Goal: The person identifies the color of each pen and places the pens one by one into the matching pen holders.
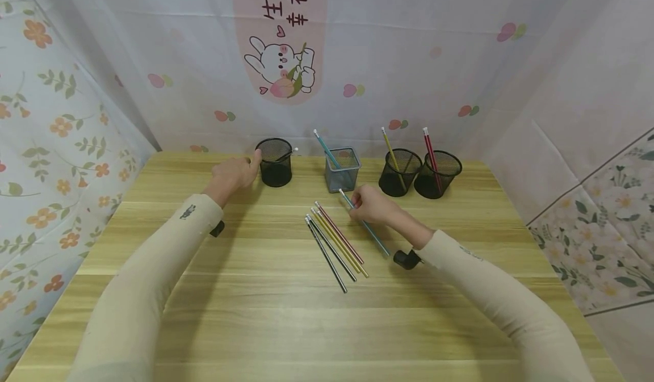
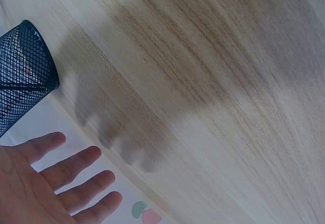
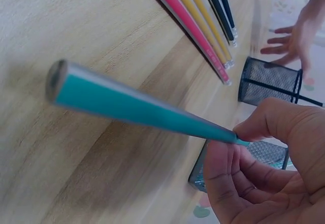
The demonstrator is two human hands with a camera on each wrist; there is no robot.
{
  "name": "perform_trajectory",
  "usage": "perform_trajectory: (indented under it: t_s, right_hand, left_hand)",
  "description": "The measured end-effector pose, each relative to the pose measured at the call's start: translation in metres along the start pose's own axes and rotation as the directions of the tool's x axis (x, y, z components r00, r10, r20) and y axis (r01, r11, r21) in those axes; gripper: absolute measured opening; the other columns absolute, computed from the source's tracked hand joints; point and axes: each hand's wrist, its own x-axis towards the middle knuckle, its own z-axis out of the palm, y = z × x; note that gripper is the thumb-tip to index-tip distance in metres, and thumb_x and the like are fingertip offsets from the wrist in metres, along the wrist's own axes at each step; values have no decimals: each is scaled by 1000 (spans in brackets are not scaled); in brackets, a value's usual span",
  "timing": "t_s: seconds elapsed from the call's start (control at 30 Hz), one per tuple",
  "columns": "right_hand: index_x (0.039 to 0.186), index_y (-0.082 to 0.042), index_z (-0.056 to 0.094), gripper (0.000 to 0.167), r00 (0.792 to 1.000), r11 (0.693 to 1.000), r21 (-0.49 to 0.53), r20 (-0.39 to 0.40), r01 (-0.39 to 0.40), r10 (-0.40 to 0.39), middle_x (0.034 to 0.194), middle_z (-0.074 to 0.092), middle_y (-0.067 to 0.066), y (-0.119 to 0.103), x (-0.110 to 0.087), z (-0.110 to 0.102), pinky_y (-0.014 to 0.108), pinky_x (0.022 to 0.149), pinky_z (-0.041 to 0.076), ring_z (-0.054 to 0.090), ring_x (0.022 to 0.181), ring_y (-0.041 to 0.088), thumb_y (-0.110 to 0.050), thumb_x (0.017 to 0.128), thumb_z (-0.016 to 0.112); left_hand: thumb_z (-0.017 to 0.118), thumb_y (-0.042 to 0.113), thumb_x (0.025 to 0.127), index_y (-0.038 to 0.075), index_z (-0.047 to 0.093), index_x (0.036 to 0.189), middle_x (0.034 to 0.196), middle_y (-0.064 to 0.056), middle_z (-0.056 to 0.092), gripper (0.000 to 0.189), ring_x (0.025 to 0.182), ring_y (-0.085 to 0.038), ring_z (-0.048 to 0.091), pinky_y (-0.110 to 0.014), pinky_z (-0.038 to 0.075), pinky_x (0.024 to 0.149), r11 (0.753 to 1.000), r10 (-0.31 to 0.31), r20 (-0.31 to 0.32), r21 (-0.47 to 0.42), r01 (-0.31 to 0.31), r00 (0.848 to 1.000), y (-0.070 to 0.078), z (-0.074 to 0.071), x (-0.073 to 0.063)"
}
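My right hand (image 1: 375,205) pinches a teal pencil (image 3: 132,104) between thumb and fingertips, its eraser end toward the square grey mesh cup (image 1: 342,172). Another teal pencil (image 1: 326,148) leans inside that cup. Beside the round black mesh cup (image 1: 276,172) on the left is my left hand (image 1: 236,173), fingers spread and fairly straight in the left wrist view; whether it touches the cup, I cannot tell. A dark pencil (image 1: 284,156) with a white eraser lies in that cup. Between the hands, a red pencil (image 1: 339,233), yellow pencils (image 1: 337,240) and black pencils (image 1: 327,254) lie side by side.
Two more round black mesh cups stand at the back right: one (image 1: 395,186) with a yellow pencil (image 1: 390,146), the other (image 1: 434,188) with red pencils (image 1: 430,148). A printed curtain (image 1: 194,58) hangs behind the wooden table (image 1: 265,325).
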Motion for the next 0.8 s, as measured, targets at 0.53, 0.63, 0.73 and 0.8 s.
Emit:
perform_trajectory:
  t_s: [0.53, 0.63, 0.73, 0.8]
  right_hand:
    - [87, -4, 63, 7, 998, 1000, -13, -56, -6, 5, 79, 64, 3, -9, -11, -11, 33, 68, 47, 57, 73, 19, -1, 82, 67]
    - [90, -1, 64, 8, 998, 1000, 3, -70, -6, 7, 80, 65, 4, -11, -13, -14, 33, 68, 48, 59, 74, 19, 1, 83, 66]
    - [92, 2, 65, 9, 997, 1000, 22, -80, 0, 2, 79, 65, 5, -13, -14, -17, 33, 67, 49, 61, 73, 20, 1, 84, 67]
    - [94, 3, 66, 10, 996, 1000, 29, -87, 6, -3, 79, 66, 5, -14, -15, -18, 32, 66, 50, 62, 73, 19, 0, 84, 67]
  left_hand:
    - [-16, 69, 92, 0, 35, 156, 148, -35, 41, 107, 129, -57, 42, -67, 33, 101, 1000, 9, 0, -8, -9, 1000, -1, 0, 1]
    - [-16, 69, 93, 0, 35, 156, 148, -34, 41, 106, 129, -56, 43, -66, 34, 100, 1000, 10, 0, -8, -10, 1000, -1, 0, 1]
    - [-15, 68, 94, 0, 35, 156, 148, -34, 41, 105, 130, -56, 42, -67, 33, 101, 1000, 10, -2, -11, -10, 1000, -1, 0, 0]
    - [-15, 68, 94, 0, 35, 156, 149, -34, 40, 105, 130, -56, 41, -67, 32, 102, 1000, 9, -3, -14, -9, 1000, -1, 0, 0]
